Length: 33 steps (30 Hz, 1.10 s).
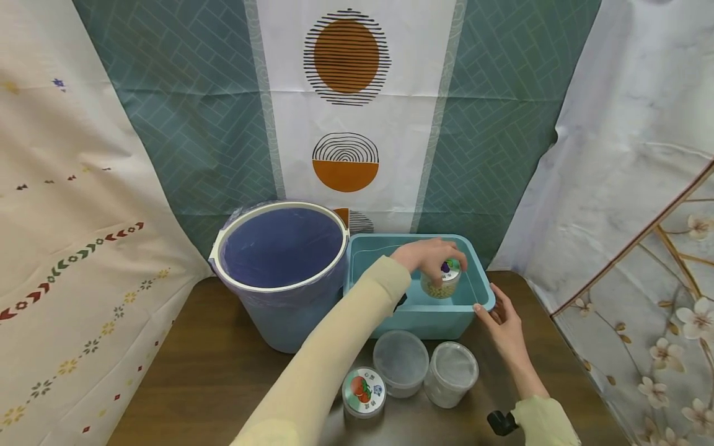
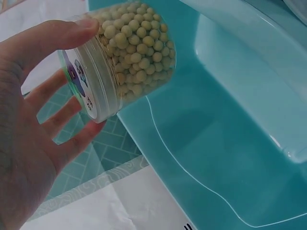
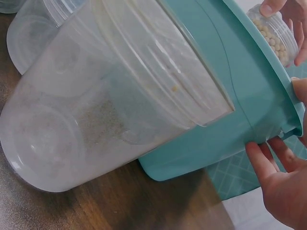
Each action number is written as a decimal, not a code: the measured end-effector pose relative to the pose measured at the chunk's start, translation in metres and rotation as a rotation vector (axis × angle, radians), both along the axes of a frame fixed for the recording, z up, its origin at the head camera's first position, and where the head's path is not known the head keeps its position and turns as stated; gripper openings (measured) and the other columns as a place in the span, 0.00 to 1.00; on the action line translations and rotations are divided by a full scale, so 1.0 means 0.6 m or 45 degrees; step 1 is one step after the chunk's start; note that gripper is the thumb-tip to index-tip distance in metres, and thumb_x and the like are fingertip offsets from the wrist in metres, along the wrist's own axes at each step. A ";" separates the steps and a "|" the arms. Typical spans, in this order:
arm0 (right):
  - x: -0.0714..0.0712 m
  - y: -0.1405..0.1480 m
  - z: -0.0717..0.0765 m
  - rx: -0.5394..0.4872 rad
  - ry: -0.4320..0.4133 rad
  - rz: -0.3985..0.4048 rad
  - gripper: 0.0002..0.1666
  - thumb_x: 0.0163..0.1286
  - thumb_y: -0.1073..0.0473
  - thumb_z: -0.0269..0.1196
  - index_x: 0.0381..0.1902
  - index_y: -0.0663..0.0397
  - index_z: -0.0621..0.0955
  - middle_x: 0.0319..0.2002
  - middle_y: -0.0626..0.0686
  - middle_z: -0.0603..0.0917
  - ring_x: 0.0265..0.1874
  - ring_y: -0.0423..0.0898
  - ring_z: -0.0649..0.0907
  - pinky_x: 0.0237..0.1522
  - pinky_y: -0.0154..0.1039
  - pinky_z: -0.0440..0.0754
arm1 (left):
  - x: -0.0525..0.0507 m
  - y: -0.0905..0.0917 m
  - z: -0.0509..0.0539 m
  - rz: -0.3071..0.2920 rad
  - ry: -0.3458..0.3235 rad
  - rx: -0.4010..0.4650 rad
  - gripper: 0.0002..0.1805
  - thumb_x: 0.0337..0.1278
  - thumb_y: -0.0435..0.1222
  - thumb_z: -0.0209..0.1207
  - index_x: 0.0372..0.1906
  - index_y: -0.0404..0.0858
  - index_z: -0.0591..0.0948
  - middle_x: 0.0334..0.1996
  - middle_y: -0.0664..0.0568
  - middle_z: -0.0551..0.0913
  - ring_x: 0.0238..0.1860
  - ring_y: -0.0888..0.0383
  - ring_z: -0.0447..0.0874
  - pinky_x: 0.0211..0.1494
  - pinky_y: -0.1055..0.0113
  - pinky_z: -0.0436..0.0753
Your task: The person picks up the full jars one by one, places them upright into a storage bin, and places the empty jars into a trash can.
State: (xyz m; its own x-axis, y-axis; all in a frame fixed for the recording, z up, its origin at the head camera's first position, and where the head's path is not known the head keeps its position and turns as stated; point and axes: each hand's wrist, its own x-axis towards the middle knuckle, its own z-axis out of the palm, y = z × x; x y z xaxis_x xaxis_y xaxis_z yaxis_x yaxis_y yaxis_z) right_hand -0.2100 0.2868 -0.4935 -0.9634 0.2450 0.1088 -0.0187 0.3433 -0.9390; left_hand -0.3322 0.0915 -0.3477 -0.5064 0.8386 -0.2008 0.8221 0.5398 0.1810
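Behind everything hangs a green-and-white cloth (image 1: 485, 142) with orange-and-black circles, and in front of it spreads the dark-brown wooden worktop (image 1: 184, 371). Over on the left stands a tall, round, blue plastic bucket (image 1: 279, 313), white-rimmed and lined with thin see-through film, mouth up, just beside the next in size: a turquoise rectangular plastic basin (image 1: 424, 325), open side up, long axis running left to right. Here's the right hand (image 1: 504, 319), thumb over the rim and fingers outside below it, its grip pinching the basin at the near right corner. And the left hand (image 1: 432, 255), reaching across from the near side, has its grip curled round a clear round plastic jar (image 1: 440, 287) of small pale-yellow pellets, over the right part of the basin's opening. Close by the near wall stand a wide see-through plastic tub (image 1: 400, 362) and a narrower see-through plastic tub (image 1: 452, 371), with a squat tomato-printed jar (image 1: 364, 391) to their left. Now the held jar: stubby, its lid-to-base axis leaning off upright, white purple-printed lid (image 1: 449, 269) up toward the palm, base pointing down into the basin. Basin walls surround that spot; the roomier stretch of basin floor lies to its left.
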 end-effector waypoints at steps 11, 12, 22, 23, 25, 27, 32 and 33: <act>-0.002 -0.004 0.004 0.001 0.011 0.032 0.41 0.74 0.50 0.59 0.79 0.43 0.55 0.71 0.61 0.67 0.58 0.33 0.71 0.47 0.12 0.69 | 0.005 0.006 0.008 0.018 0.067 -0.057 0.49 0.55 0.46 0.70 0.78 0.63 0.54 0.79 0.59 0.52 0.80 0.50 0.46 0.80 0.55 0.55; -0.001 -0.004 0.005 -0.003 0.012 0.036 0.41 0.74 0.50 0.59 0.79 0.43 0.55 0.71 0.61 0.67 0.57 0.31 0.72 0.47 0.13 0.70 | 0.006 0.006 0.009 0.021 0.067 -0.056 0.49 0.55 0.46 0.69 0.78 0.63 0.54 0.79 0.59 0.52 0.81 0.51 0.46 0.81 0.55 0.54; 0.004 -0.004 0.003 -0.087 0.016 0.048 0.41 0.74 0.51 0.59 0.79 0.44 0.55 0.66 0.60 0.67 0.46 0.18 0.74 0.44 0.16 0.76 | 0.006 -0.007 -0.004 0.029 0.021 -0.005 0.47 0.56 0.45 0.69 0.77 0.62 0.56 0.79 0.59 0.54 0.81 0.53 0.46 0.82 0.55 0.48; 0.005 -0.004 0.003 -0.096 0.017 0.051 0.41 0.74 0.52 0.59 0.79 0.44 0.55 0.65 0.59 0.68 0.46 0.18 0.75 0.44 0.17 0.77 | 0.005 -0.009 -0.005 0.024 0.020 0.008 0.47 0.56 0.45 0.69 0.77 0.62 0.57 0.79 0.58 0.54 0.81 0.54 0.47 0.82 0.54 0.46; 0.004 -0.002 0.003 -0.104 0.009 0.055 0.41 0.74 0.52 0.59 0.79 0.43 0.56 0.64 0.57 0.68 0.45 0.18 0.76 0.44 0.18 0.78 | 0.007 -0.014 -0.007 0.027 0.007 0.028 0.46 0.56 0.45 0.69 0.77 0.61 0.57 0.79 0.58 0.54 0.81 0.53 0.47 0.82 0.54 0.46; 0.003 0.000 0.003 -0.097 -0.002 0.049 0.41 0.73 0.51 0.60 0.78 0.44 0.56 0.63 0.55 0.69 0.44 0.19 0.77 0.43 0.20 0.79 | 0.009 -0.020 -0.007 0.024 -0.011 0.050 0.46 0.56 0.45 0.69 0.77 0.60 0.58 0.79 0.57 0.55 0.80 0.53 0.48 0.82 0.54 0.46; -0.002 0.004 0.005 -0.080 -0.019 0.030 0.42 0.72 0.51 0.62 0.78 0.44 0.57 0.63 0.56 0.70 0.45 0.24 0.79 0.42 0.22 0.81 | 0.019 -0.037 -0.003 0.001 -0.052 0.113 0.45 0.57 0.44 0.69 0.77 0.58 0.59 0.79 0.55 0.55 0.80 0.52 0.48 0.82 0.53 0.50; -0.003 0.005 0.005 -0.076 -0.018 0.031 0.42 0.72 0.51 0.62 0.78 0.44 0.56 0.64 0.58 0.69 0.45 0.24 0.78 0.42 0.23 0.81 | 0.021 -0.041 -0.002 -0.006 -0.059 0.128 0.45 0.57 0.43 0.69 0.77 0.58 0.59 0.79 0.55 0.55 0.80 0.52 0.48 0.82 0.53 0.50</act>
State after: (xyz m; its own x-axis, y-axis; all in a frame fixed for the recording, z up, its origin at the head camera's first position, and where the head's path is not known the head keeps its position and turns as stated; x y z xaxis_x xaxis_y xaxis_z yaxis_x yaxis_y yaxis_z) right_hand -0.2119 0.2897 -0.4903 -0.9706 0.2270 0.0806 -0.0126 0.2862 -0.9581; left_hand -0.3197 0.0667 -0.3488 -0.4948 0.8578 -0.1389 0.8139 0.5135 0.2717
